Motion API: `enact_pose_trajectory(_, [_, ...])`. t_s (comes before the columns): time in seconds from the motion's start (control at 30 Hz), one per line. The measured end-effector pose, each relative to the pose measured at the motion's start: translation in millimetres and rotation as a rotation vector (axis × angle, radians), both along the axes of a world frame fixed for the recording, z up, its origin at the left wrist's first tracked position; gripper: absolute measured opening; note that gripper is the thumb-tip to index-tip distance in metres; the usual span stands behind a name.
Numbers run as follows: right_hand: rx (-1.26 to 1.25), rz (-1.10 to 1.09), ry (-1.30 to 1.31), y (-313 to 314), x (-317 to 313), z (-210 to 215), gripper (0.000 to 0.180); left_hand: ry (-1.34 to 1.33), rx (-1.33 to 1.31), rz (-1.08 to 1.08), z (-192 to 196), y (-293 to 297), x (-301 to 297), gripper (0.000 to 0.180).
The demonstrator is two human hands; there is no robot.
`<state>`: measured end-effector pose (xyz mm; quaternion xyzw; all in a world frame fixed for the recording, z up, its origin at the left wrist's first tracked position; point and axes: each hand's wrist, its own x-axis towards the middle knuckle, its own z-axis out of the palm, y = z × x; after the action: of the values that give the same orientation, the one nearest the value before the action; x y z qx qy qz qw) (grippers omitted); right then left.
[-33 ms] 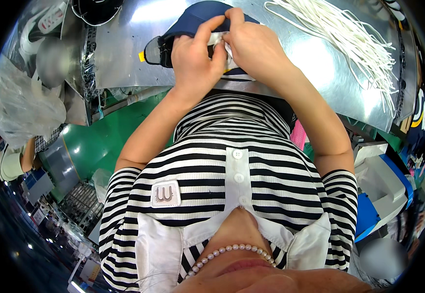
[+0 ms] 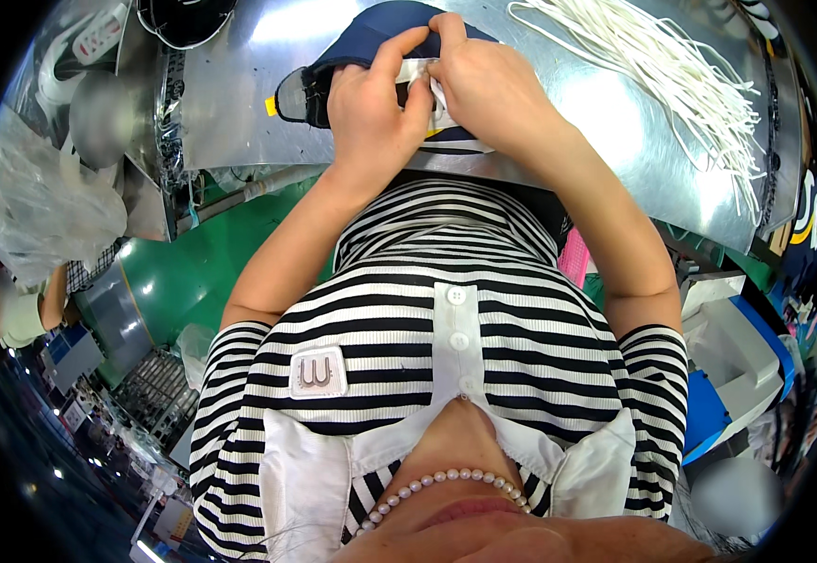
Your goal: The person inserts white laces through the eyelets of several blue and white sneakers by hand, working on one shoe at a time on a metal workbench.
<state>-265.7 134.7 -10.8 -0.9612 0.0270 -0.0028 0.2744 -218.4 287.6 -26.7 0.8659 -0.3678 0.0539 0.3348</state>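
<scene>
A dark blue shoe upper (image 2: pixel 371 42) lies on the shiny metal table (image 2: pixel 240 103) in front of me. My left hand (image 2: pixel 371 117) and my right hand (image 2: pixel 484 89) are both pressed together on it, pinching a small white label or strip (image 2: pixel 423 73) between thumbs and fingers at its near edge. The black opening of the shoe upper with a yellow tag shows just left of my left hand. Most of the white strip is hidden under my fingers.
A bundle of white laces (image 2: pixel 671 66) lies spread on the table to the right. Another dark shoe part (image 2: pixel 183 19) sits at the far left edge. A green machine body (image 2: pixel 183 272) and clear plastic bag (image 2: pixel 43 206) stand at the left, blue and white bins (image 2: pixel 737 357) at the right.
</scene>
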Motion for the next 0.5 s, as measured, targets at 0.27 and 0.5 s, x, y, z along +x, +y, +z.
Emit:
enact_pose_trajectory(0.27, [0.425,-0.212,-0.176,-46,-24,6,0.021,0.459,-0.18,-0.023,1,-4,12,0.043])
enact_pose_trajectory(0.5, [0.392,-0.402,-0.406,-18,-16,-42,0.02,0.544,-0.244,-0.031,4,-18,20,0.047])
